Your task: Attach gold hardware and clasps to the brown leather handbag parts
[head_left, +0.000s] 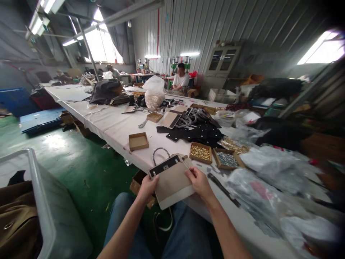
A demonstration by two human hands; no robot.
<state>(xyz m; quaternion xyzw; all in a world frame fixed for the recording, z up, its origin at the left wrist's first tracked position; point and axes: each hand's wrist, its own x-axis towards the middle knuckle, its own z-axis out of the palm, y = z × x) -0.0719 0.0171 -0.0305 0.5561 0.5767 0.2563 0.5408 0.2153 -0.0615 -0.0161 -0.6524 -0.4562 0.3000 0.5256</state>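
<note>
I'm watching the left hand (147,186) and right hand (199,181) gripping opposite edges of the beige panel (172,183); even pressure should be keeping it flat, the looped handle (154,154) clear.

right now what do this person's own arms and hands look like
Both forearms are bare, tapering to the wrists, with no sleeve, watch or bracelet showing. The left grip and right grip are ungloved human hands; any fine markings are too small to tell.
</note>
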